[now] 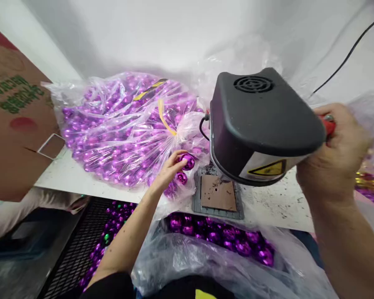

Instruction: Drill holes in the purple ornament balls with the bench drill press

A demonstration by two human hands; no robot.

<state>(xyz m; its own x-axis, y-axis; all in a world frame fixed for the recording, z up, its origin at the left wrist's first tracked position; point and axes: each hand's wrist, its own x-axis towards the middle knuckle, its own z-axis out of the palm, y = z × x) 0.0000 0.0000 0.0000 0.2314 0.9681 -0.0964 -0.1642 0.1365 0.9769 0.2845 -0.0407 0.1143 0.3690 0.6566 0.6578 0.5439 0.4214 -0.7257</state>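
Note:
My left hand reaches over the white table with its fingers closed round a shiny purple ball. Just below sits another purple ball, at the mouth of a big clear bag full of such balls. On the right, my right hand grips the red handle of a black-cased press machine with a yellow warning label. Beneath the machine, a brown square board with a small hole rests on a grey metal base. The press head's lower part is hidden.
A printed cardboard box stands at the left. Below the table edge, purple balls lie in clear plastic on my lap, and a black mesh crate holds smaller beads. Dark scraps litter the table. A black cable hangs at right.

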